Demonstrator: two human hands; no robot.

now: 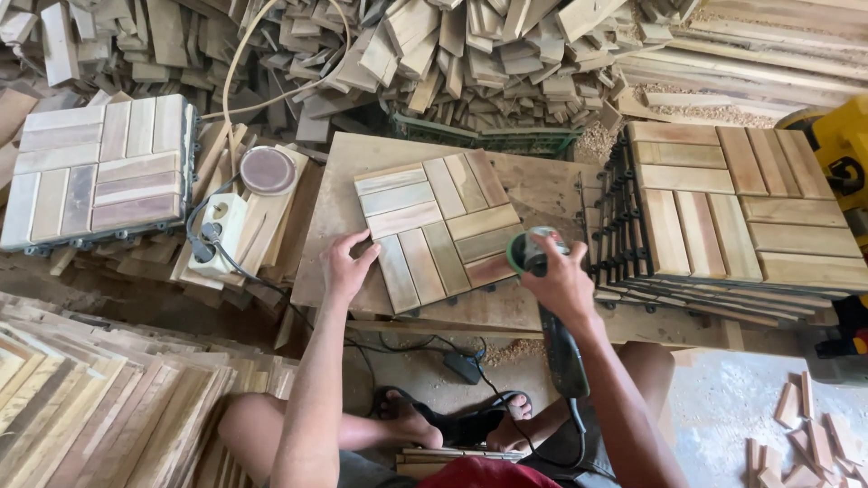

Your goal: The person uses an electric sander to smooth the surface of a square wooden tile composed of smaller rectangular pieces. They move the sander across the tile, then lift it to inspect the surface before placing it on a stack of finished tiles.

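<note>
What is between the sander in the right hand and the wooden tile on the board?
Nothing visible. The right hand holds the angle sander at the right edge of the wooden tile, with no object between them. The left hand presses the tile's left edge, away from the sander.

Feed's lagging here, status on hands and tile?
Left hand flat on wooden tile, pinning its corner. Right hand gripping angle grinder at tile's right edge. Power cord trails below workboard.
</note>
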